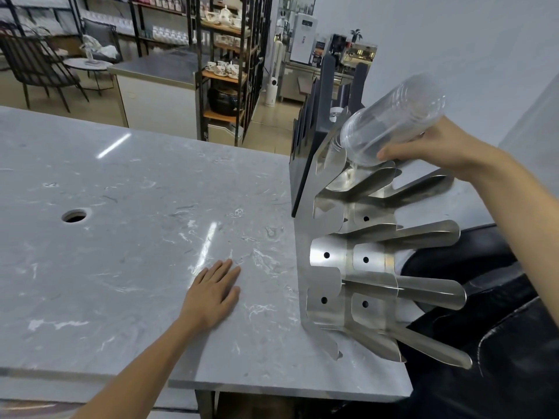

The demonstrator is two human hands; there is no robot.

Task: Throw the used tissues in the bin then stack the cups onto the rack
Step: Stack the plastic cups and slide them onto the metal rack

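Observation:
A stack of clear plastic cups (393,119) lies tilted in my right hand (435,146), its open end pointing down-left into the top slot of the steel cup rack (338,267). The rack stands at the right end of the grey marble counter (121,237), with several curved metal channels fanning toward me. The lower channels hold nothing. My left hand (214,291) rests flat on the counter, fingers spread, holding nothing. No tissues are in view.
A round hole (74,215) is cut in the counter at the left. A black bin bag (496,343) sits below the rack at the right. A dark holder (305,140) stands behind the rack. Shelves, chairs and a metal counter fill the background.

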